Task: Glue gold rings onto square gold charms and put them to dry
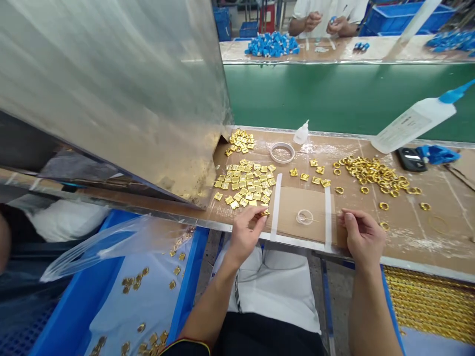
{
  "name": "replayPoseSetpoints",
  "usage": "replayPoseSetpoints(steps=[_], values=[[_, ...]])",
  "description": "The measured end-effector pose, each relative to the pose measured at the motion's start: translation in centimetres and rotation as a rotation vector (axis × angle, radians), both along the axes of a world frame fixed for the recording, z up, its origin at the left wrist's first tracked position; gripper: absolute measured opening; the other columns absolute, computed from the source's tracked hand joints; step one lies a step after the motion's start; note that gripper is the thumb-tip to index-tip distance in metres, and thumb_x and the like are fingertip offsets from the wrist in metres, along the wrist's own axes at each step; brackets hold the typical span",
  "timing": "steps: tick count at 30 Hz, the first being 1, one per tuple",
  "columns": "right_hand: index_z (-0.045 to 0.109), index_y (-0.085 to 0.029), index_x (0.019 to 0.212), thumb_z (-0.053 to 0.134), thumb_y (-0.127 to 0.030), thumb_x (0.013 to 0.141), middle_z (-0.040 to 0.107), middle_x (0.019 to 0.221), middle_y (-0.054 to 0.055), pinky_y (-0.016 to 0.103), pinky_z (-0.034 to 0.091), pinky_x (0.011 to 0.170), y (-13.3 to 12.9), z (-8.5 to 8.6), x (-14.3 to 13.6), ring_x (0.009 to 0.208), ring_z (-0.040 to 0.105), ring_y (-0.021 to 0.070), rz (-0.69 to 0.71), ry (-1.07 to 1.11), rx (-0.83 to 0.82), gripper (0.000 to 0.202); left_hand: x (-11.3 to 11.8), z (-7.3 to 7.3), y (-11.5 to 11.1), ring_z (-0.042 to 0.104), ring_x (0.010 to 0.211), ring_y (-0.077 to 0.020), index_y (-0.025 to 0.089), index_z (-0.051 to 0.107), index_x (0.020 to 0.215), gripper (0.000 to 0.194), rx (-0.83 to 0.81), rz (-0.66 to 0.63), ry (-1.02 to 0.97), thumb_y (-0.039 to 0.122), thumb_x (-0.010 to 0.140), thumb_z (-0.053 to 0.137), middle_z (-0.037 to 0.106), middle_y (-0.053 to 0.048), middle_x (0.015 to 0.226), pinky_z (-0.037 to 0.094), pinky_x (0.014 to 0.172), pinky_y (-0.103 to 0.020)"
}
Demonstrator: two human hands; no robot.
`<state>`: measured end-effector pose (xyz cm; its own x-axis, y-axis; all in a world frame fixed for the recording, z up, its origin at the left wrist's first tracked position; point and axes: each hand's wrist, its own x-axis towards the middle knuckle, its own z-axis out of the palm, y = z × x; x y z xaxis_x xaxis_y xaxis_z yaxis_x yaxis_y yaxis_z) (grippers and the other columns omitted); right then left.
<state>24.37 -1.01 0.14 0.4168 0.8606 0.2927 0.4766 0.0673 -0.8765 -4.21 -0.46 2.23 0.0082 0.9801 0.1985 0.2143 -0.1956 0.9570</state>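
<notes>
My left hand is closed in a pinch on a small gold piece, beside the many flat gold squares on the brown bench. To the right, the fingers of my right hand are pressed together; what they hold, if anything, is too small to make out. Between my hands lies a cardboard pad taped down with two white strips, with a small clear round dish on it and a thin stick across the dish. Gold rings are heaped beyond my right hand.
A metal panel rises at the left. A tape roll, a small bottle and a large bottle stand towards the back. Blue bins flank my lap. Across the green barrier a person's hands work.
</notes>
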Motion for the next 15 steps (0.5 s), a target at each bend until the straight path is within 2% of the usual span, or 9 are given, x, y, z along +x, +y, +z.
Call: replayPoseSetpoints(steps=[3,6,10,15], values=[[0.072,-0.022,0.094,0.069,-0.051,0.091,0.075,0.078,0.005,0.034,0.059,0.065,-0.8,0.6,-1.1,0.069,0.071,0.0212,0.144,0.000,0.050,0.030,3.4,-0.7,0.1,0.068,0.077,-0.0152,0.018,0.076,0.104,0.022,-0.132,-0.027,-0.252,0.033,0.089,0.071,0.073,-0.005,0.087,0.057,0.070,-0.024],[0.073,-0.022,0.103,0.069,-0.042,0.093,0.074,0.082,0.005,0.030,0.056,0.060,-1.3,1.2,-2.4,0.067,0.068,0.0184,0.329,-0.039,0.011,0.022,5.6,-1.4,0.1,0.066,0.070,-0.0132,0.017,0.076,0.101,0.027,-0.192,-0.051,-0.366,0.040,0.089,0.072,0.072,-0.004,0.084,0.058,0.065,-0.024],[0.076,-0.022,0.098,0.065,-0.034,0.097,0.070,0.080,0.005,0.029,0.051,0.055,-0.9,1.7,-3.3,0.064,0.062,0.0175,0.371,-0.142,-0.009,0.016,5.8,-1.9,0.0,0.067,0.066,-0.0116,0.017,0.077,0.101,0.029,-0.212,-0.080,-0.387,0.042,0.088,0.073,0.068,-0.003,0.085,0.059,0.060,-0.022],[0.078,-0.025,0.097,0.062,-0.026,0.099,0.067,0.085,0.005,0.030,0.052,0.060,0.0,2.7,-3.8,0.073,0.064,0.0188,0.446,-0.264,0.083,0.016,5.0,-1.6,-0.2,0.065,0.061,-0.0107,0.016,0.070,0.095,0.026,-0.252,-0.122,-0.371,0.041,0.087,0.074,0.063,0.000,0.074,0.057,0.058,-0.021]])
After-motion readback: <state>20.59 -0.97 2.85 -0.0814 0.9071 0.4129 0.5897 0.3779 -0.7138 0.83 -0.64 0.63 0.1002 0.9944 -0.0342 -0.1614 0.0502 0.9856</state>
